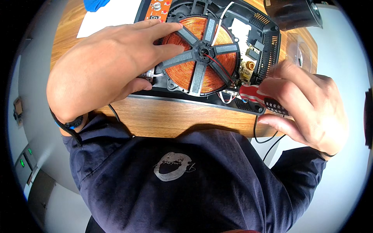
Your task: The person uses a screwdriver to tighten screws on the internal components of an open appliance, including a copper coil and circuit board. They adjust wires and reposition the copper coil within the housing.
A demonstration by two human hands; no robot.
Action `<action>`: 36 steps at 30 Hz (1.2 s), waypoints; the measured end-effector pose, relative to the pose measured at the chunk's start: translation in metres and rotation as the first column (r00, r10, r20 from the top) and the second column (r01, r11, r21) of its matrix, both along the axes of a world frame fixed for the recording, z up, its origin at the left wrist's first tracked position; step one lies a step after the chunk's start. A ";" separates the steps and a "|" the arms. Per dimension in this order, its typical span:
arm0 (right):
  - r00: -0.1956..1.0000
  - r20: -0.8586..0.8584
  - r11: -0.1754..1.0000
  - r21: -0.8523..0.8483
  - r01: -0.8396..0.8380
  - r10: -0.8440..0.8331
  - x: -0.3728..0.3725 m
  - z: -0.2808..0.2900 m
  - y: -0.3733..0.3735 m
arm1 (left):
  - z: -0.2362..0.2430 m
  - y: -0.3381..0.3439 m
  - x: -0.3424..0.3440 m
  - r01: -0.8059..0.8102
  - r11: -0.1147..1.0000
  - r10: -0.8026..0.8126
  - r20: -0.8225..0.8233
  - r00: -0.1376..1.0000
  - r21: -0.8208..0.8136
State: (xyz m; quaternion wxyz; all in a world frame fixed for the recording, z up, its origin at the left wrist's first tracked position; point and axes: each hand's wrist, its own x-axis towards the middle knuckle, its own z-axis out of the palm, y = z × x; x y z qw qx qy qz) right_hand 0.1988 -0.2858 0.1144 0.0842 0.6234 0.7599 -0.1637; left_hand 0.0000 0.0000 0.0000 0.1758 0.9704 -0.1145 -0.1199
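An opened induction cooker with a black casing (223, 104) lies on the table. Inside it is a round copper coil (182, 75) with dark radial bars. My left hand (116, 58) reaches over the coil's left side. Its outstretched fingers rest on the coil, and its thumb lies apart, near the front edge of the casing. My right hand (311, 99) is closed round a screwdriver (252, 94) with a red, white and black handle, at the casing's front right corner. The screwdriver points left toward white wires beside the coil; its tip cannot be made out.
A pale circuit board (243, 33) sits right of the coil, an orange board (158, 9) at the far left. A black cylindrical object (291, 13) and a clear plastic tray (299, 54) are on the right. Black cables (258, 134) hang over the wooden table's (155, 120) front edge.
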 end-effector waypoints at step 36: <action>0.999 0.005 0.996 0.075 0.042 -0.042 0.018 -0.012 -0.007 | -0.005 0.002 0.006 0.012 1.000 -0.012 -0.002 1.000 0.003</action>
